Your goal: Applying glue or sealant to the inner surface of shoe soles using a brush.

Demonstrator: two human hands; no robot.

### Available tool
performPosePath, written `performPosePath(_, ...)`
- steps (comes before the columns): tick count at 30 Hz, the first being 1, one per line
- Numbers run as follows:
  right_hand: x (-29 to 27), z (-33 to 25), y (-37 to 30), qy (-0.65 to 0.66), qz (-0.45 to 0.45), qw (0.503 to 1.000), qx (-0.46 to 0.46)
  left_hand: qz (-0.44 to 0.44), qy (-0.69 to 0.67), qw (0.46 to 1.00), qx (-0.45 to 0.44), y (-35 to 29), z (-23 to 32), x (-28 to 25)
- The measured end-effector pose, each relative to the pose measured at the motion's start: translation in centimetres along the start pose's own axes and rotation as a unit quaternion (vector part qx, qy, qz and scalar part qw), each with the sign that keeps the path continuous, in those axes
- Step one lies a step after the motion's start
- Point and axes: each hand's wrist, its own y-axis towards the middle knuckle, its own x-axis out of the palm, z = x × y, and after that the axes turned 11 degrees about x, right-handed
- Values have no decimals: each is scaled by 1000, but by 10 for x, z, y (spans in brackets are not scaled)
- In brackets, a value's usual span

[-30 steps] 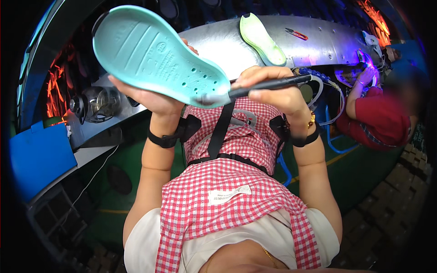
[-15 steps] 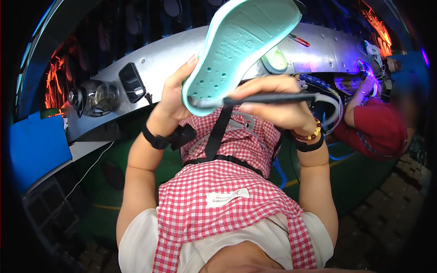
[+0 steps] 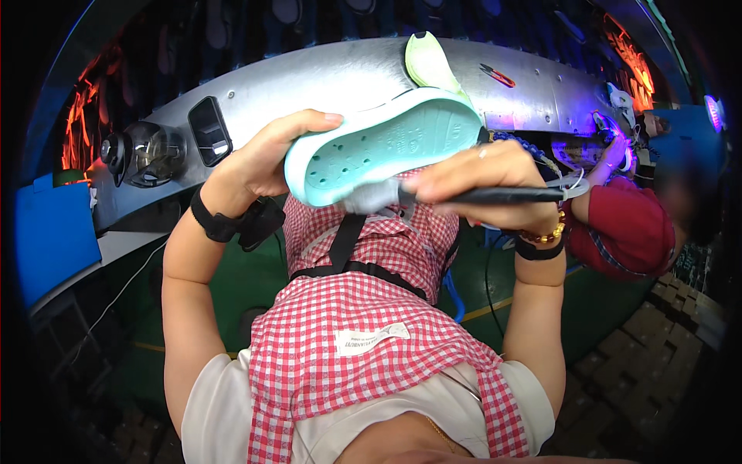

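Note:
My left hand grips a turquoise moulded shoe sole by its left end, thumb on the upper edge. The sole's hollow side faces me; it has a raised rim and small holes at the held end. My right hand is closed around a black-handled brush. Its pale bristles are blurred and meet the sole's near rim. A thin whitish tube curves at the rear end of the handle. Behind the sole, a pale green shoe piece rests on the metal table, partly hidden.
The curved metal table carries a phone, a dark glass jar at left and red-handled snips at right. A co-worker in a red sleeve works at far right under violet light. Shoe forms hang beyond the table.
The sole has come down and turned from nearly upright to lying more sideways. The brush has moved from the sole's lower left end along its near rim to the right.

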Motion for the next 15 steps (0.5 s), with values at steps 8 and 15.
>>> performPosePath(8, 3, 3, -15, -68, 84, 993, 54, -13, -57, 994, 90, -10, 0, -18)
performPosePath(15, 16, 2, -19, -68, 105, 991, 47, 57, 87, 966, 237, -26, 2, -17)
